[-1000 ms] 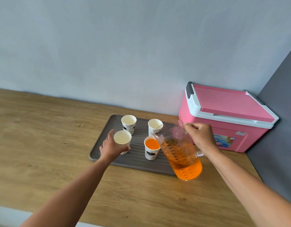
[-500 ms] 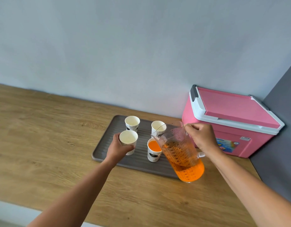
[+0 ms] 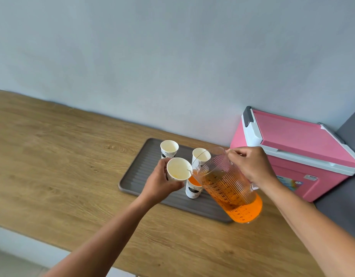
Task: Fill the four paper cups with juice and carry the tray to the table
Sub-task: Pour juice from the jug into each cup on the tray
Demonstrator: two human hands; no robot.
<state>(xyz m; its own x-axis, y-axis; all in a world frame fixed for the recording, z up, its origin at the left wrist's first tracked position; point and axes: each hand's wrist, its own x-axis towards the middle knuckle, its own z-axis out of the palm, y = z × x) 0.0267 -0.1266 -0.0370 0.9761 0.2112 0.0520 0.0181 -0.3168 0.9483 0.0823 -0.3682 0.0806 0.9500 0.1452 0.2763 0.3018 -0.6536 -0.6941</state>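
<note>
The cup in the left hand now sits off the tray, lifted and tipped toward the jug; half a second ago it was lower, close over the tray. A first smear of orange shows inside its near wall, so the second pour seems to be just starting. The left fingers wrap its side from below. The right hand is closed on the jug's handle, the jug tilted with its spout at the cup's rim, juice pooled in its lower end. Below the spout a full cup stands on the tray; two empty cups stand behind it. The tray lies on the tabletop, a pink cooler just right of it. By my reckoning one cup is done, three remain, then the carry.
</note>
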